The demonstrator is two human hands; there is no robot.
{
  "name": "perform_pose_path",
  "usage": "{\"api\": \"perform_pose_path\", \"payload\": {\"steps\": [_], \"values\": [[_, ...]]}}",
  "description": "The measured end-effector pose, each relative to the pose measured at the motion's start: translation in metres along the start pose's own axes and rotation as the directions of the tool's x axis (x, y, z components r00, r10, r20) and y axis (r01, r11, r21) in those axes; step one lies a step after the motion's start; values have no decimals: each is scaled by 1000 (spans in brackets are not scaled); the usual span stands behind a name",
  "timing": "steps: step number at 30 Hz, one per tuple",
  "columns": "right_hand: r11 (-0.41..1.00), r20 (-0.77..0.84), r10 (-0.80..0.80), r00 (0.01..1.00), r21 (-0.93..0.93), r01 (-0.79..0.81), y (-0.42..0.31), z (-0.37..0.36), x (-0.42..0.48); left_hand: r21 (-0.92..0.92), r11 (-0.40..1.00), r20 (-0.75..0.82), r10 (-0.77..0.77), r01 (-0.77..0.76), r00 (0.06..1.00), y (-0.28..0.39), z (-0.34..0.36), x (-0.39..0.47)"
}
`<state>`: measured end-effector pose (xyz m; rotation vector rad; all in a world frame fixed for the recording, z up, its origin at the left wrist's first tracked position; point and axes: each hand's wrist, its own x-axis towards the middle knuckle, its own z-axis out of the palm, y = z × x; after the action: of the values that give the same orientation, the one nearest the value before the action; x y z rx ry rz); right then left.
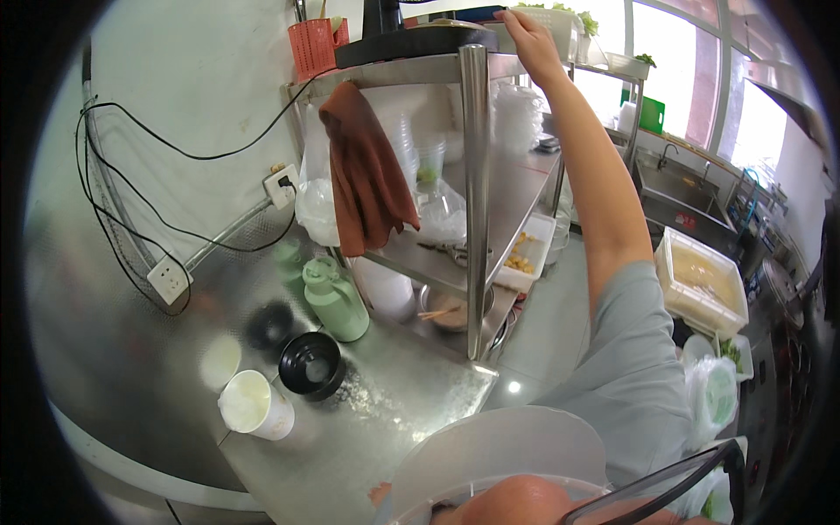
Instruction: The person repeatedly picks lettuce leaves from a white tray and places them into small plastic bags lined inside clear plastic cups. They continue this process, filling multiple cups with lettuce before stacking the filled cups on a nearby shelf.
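Observation:
My right hand (530, 41) is raised to the top shelf of a steel rack. Its thumb and fingertips pinch the end of a flat dark blue object (479, 13), mostly cut off by the picture's edge. Beside it stands a black appliance base (420, 42) with an upright post. Of my left hand (379, 493) only a bit of the fingers shows at the bottom, beside a translucent face shield (499, 440); what they do is hidden. Before me on the steel table (394, 420) are a white paper tub (266, 410), a black bowl (308, 367) and a green thermos jug (335, 298).
A brown cloth (364, 170) hangs from the rack, next to its steel post (474, 197). Plastic cups and bags fill the middle shelf. A black cable (197, 157) loops along the wall by the sockets. White tubs and a sink (682, 184) lie at the right.

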<state>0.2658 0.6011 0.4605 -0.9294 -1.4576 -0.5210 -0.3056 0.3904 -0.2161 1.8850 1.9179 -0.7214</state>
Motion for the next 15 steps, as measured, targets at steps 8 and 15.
{"api": "perform_pose_path", "payload": {"steps": [8, 15], "values": [[964, 303, 252, 919, 8, -267, 40, 39, 31, -16, 997, 38, -78, 79, 996, 22, -20, -6], [990, 299, 9, 954, -137, 33, 26, 27, 24, 5, 996, 50, -84, 84, 995, 34, -37, -7]]}}
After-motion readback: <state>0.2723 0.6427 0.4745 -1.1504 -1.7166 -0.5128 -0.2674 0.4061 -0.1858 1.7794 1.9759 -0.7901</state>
